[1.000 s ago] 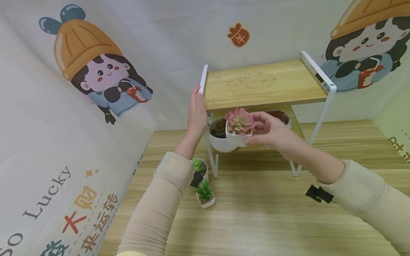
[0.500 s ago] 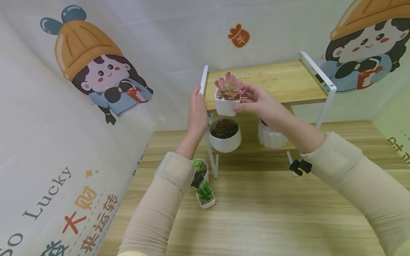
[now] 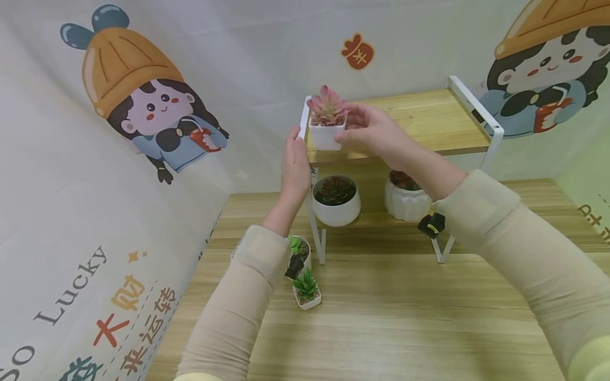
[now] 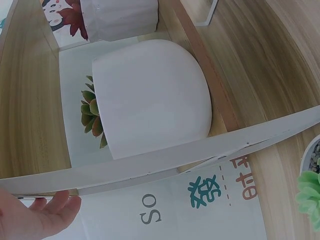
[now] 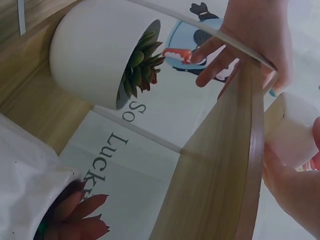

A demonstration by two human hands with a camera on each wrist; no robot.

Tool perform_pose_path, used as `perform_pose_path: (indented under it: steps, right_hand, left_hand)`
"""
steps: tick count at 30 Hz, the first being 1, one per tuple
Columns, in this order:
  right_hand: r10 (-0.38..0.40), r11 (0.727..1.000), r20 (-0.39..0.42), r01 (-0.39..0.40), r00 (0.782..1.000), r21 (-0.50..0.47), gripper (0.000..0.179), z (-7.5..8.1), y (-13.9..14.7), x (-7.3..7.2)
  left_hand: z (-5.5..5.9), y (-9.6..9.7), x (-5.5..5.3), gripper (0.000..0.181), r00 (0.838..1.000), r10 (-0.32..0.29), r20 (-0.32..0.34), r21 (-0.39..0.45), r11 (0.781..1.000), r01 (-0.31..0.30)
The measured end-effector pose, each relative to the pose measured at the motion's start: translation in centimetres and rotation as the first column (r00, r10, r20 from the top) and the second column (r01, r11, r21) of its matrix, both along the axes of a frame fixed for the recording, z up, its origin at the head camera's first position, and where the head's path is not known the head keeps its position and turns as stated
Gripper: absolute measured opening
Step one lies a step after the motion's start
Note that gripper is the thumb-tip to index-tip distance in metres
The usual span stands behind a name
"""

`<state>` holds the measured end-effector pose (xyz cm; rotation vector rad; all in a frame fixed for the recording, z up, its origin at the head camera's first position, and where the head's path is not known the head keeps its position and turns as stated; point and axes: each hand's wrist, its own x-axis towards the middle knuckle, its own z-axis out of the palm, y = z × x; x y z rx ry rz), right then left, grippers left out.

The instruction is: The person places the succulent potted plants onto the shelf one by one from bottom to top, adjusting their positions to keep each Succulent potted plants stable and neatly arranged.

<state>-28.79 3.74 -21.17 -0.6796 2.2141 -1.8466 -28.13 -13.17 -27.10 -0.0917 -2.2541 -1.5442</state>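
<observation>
In the head view my right hand [image 3: 374, 132] pinches a small square white pot with a pink succulent [image 3: 326, 117] by its right side. The pot is upright at the left end of the top board [image 3: 419, 119] of a two-tier shelf; whether it touches the board I cannot tell. In the right wrist view the pot [image 5: 292, 130] shows beyond the board's edge. My left hand [image 3: 295, 164] holds the shelf's white metal frame [image 3: 303, 114] at its upper left corner, with fingers and thumb on either side of it in the right wrist view [image 5: 255, 40].
On the lower board stand a round white pot with a dark succulent [image 3: 336, 209] and a ribbed white pot with a reddish plant [image 3: 407, 203]. A small square potted plant [image 3: 306, 291] and another green potted plant [image 3: 299, 248] stand on the wooden table [image 3: 381, 323], left of the shelf.
My right hand has lifted the pink succulent from in front of the lower board up and leftward to the top board's left end. My left hand has stayed at the frame.
</observation>
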Motion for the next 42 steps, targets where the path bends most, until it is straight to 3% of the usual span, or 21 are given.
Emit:
perform_pose_path:
  steps: [13, 29, 38, 42]
  right_hand:
    - [0.048, 0.997, 0.006, -0.049, 0.999, 0.058, 0.057, -0.4, -0.3, -1.6]
    - [0.094, 0.992, 0.010, -0.095, 0.996, 0.079, 0.059, -0.6, 0.0, -2.1]
    - [0.040, 0.994, 0.060, -0.046, 0.997, 0.101, 0.074, -0.3, 0.3, -1.6]
    - [-0.020, 0.997, 0.024, 0.018, 1.000, 0.075, 0.082, -0.4, 0.8, -0.6]
  left_hand:
    - [0.1, 0.1, 0.1, 0.048, 1.000, 0.016, 0.005, -0.014, 1.000, -0.016]
    - [0.1, 0.1, 0.1, 0.047, 1.000, 0.020, 0.018, -0.013, 1.000, -0.020]
    - [0.2, 0.2, 0.1, 0.048, 0.999, 0.021, 0.025, -0.013, 1.000, -0.020]
    - [0.2, 0.2, 0.1, 0.049, 0.999, 0.023, 0.033, -0.008, 1.000, -0.022]
